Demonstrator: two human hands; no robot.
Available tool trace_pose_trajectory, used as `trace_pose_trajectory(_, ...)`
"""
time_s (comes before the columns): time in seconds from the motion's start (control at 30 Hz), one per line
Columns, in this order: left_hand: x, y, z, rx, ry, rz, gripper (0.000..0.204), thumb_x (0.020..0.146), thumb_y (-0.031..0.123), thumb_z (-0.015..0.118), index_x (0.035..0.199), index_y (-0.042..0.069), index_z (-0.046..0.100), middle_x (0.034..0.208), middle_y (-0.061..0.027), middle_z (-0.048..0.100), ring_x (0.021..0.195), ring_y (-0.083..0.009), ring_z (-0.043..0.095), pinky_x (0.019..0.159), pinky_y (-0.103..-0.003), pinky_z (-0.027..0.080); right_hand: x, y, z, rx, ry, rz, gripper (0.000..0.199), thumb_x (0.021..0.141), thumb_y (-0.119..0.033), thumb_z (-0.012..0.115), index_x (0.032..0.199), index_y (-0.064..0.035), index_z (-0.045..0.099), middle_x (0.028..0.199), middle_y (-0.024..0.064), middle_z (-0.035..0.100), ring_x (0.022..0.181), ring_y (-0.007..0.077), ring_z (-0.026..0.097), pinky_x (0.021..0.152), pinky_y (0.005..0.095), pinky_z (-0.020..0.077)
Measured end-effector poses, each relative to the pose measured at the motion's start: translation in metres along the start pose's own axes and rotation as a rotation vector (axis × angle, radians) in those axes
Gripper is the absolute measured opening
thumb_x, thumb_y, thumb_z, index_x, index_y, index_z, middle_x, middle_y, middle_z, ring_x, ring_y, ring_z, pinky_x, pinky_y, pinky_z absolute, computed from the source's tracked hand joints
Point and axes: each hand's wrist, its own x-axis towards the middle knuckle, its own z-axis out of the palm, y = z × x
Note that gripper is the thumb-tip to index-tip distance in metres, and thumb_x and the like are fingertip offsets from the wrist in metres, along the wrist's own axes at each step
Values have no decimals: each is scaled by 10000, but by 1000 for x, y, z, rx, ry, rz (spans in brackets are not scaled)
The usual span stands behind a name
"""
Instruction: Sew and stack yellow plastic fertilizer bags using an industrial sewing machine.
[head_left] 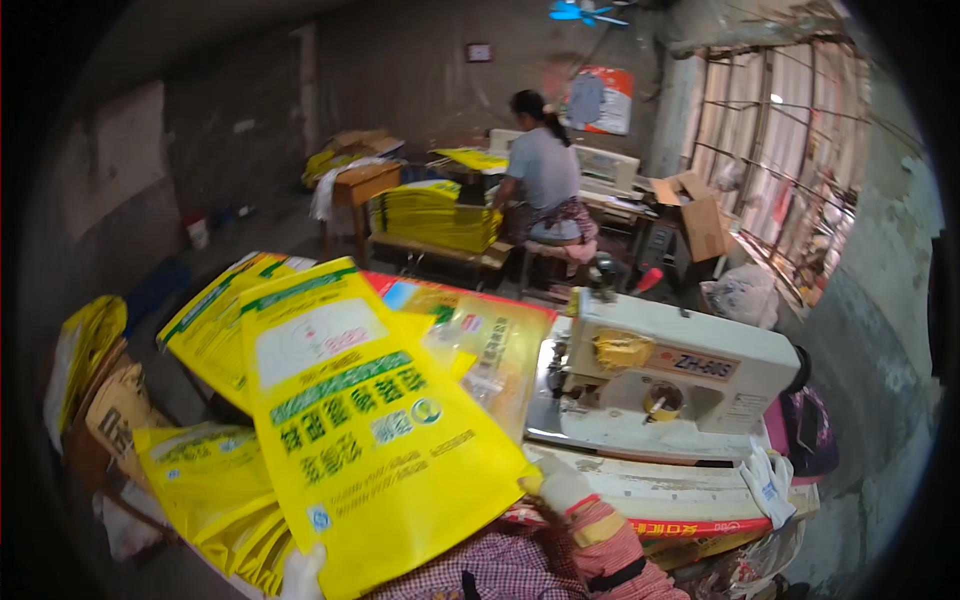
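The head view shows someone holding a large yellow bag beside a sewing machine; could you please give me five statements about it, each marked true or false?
1. The right hand grips the large yellow bag near a lower corner. True.
2. The sewing machine stands left of that bag. False: it stands to the right.
3. The left hand is at the bag's lower left edge. True.
4. A loose white glove lies on the floor. False: it lies at the right end of the machine's table.
5. The co-worker is facing the camera. False: they are turned away.
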Motion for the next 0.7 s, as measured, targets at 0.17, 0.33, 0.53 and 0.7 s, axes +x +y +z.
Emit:
trace_pose_trajectory(0.17,89,88,-8,210,-225,222,403,923,302,476,1151,-24,534,1043,-89,617,942,-163,579,801,-315,468,57,-16,-5,464,-156,168,272,833,-308,631,935,-56,619,616,36,581,459,132,496,434,268,410)
trace_pose_trajectory(0.33,159,174,-105,585,-194,204,385,868,277,590,1120,-12,554,1037,-47,608,907,-136,566,794,-286,449,132,-126,32,684,-27,129,311,829,-373,620,782,-66,600,539,52,533,404,142,462,413,289,395)
trace_pose_trajectory(0.53,84,157,-200,280,162,139,263,893,159,533,1068,-32,580,966,-51,641,826,-129,608,720,-259,488,150,-256,156,-264,-323,-690,253,889,-219,525,1069,-43,551,969,111,633,738,222,622,586,353,517)
trace_pose_trajectory(0.7,26,47,-261,-36,458,-96,226,879,117,541,1057,-8,598,979,-53,625,818,-114,601,711,-260,508,141,-269,320,-37,-318,-656,256,891,-184,433,1010,-10,578,1124,234,556,939,347,588,772,424,485)
